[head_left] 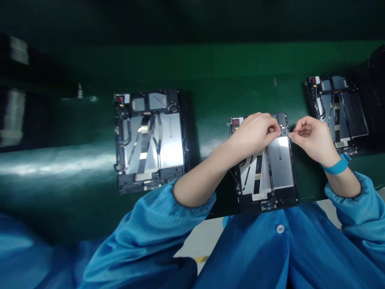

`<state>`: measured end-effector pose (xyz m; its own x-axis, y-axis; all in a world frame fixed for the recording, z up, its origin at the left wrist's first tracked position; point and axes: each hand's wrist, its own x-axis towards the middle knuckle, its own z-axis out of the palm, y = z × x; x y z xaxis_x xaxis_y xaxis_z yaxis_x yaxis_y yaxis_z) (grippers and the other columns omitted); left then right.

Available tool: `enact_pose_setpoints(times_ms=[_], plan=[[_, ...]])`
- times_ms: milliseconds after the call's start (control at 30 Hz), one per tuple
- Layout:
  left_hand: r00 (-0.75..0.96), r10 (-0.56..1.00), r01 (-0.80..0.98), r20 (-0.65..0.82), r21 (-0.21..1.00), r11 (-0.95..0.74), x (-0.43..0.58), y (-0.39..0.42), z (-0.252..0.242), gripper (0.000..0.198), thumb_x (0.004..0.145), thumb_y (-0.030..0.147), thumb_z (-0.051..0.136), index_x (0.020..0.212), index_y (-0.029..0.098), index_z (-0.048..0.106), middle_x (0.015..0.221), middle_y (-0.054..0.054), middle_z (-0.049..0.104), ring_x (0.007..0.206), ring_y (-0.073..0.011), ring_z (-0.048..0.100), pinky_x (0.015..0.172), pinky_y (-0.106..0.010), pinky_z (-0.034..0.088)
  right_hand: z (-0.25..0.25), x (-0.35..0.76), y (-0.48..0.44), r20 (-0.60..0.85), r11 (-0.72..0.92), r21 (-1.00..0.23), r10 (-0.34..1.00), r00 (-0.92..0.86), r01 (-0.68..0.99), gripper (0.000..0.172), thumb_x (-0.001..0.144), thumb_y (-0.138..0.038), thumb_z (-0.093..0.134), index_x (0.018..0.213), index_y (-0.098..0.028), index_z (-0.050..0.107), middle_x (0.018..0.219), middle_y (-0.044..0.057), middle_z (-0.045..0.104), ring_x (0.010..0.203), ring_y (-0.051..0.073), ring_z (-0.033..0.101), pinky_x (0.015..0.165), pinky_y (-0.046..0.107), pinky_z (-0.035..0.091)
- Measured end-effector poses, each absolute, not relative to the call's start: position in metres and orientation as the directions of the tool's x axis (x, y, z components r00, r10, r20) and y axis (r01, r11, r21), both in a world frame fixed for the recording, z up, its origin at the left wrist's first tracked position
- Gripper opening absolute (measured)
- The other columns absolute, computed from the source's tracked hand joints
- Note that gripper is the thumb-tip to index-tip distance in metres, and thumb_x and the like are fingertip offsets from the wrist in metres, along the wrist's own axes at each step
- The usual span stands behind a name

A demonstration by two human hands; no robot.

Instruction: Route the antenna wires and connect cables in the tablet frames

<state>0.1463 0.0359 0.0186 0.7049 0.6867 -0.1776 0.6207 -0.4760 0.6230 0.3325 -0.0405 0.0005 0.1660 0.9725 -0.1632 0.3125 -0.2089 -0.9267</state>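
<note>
An opened tablet (279, 168) with its inner boards and ribbon cables showing lies in front of me. My left hand (258, 130) reaches over its upper part, thumb and forefinger pinched near the top right corner. What that pinch holds, if anything, is too small to make out. At the tablet's right edge, my right hand (313, 138) has its fingers curled and its thumb and forefinger together. Its pinch also hides whatever may be in it. A blue band (335, 165) circles my right wrist.
A second opened tablet (170, 140) lies to the left on the green work surface (210, 92), and a third opened tablet (355, 114) to the right. Dark objects with pale strips (13, 116) stand at the far left. Another dark object (377, 80) is at the right edge.
</note>
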Motion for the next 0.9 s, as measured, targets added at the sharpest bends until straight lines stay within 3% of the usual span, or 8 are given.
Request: enact_pose_setpoints(times_ms=[300,400,533,733,900], plan=[[0.71,0.676,0.671,-0.197,0.48,-0.565,0.157,0.032,0.026,0.021,0.093,0.016,0.054,0.093,0.014,0.074,0.098,-0.012,0.072,0.099,-0.0295,0.065,0.087,-0.041,0.049,-0.003,0.336,-0.04,-0.109,-0.156,-0.957,0.975,0.193,0.243,0.029,0.069,-0.033,0.083,0.076,-0.023,0.056,0.069,-0.003,0.065,0.065,0.014,0.065,0.062,0.028,0.056],[0.76,0.646,0.568,-0.074,0.56,-0.604,0.157,0.032,0.024,0.02,0.092,0.017,0.058,0.102,0.016,0.075,0.101,-0.01,0.071,0.099,-0.0271,0.065,0.086,-0.038,0.048,-0.004,0.333,-0.037,-0.064,-0.099,-0.979,0.979,0.193,0.176,0.037,0.068,-0.039,0.089,0.078,-0.024,0.057,0.073,-0.003,0.066,0.067,0.014,0.066,0.061,0.028,0.056],[0.725,0.689,0.527,-0.019,0.659,-0.536,0.157,0.033,0.016,0.015,0.091,0.02,0.059,0.089,0.017,0.074,0.088,-0.006,0.068,0.085,-0.022,0.063,0.08,-0.034,0.048,-0.011,0.327,-0.033,-0.029,-0.049,-0.994,0.982,0.188,0.1,0.035,0.07,-0.04,0.087,0.079,-0.025,0.057,0.076,-0.003,0.066,0.073,0.014,0.066,0.068,0.029,0.058],[0.622,0.773,0.669,-0.123,0.596,-0.444,0.156,0.032,0.016,0.015,0.087,0.016,0.058,0.086,0.015,0.073,0.084,-0.007,0.068,0.086,-0.0241,0.064,0.081,-0.037,0.048,-0.02,0.325,-0.031,-0.08,-0.102,-0.98,0.988,0.128,0.172,0.026,0.071,-0.028,0.078,0.087,-0.023,0.059,0.082,-0.003,0.063,0.069,0.011,0.057,0.061,0.026,0.05],[0.615,0.772,0.695,-0.159,0.572,-0.436,0.154,0.032,0.018,0.018,0.088,0.017,0.056,0.088,0.015,0.074,0.086,-0.008,0.069,0.09,-0.0261,0.065,0.083,-0.038,0.05,-0.02,0.326,-0.029,-0.112,-0.13,-0.975,0.988,0.105,0.18,0.026,0.07,-0.027,0.077,0.086,-0.022,0.058,0.08,-0.003,0.061,0.07,0.011,0.055,0.065,0.028,0.049]])
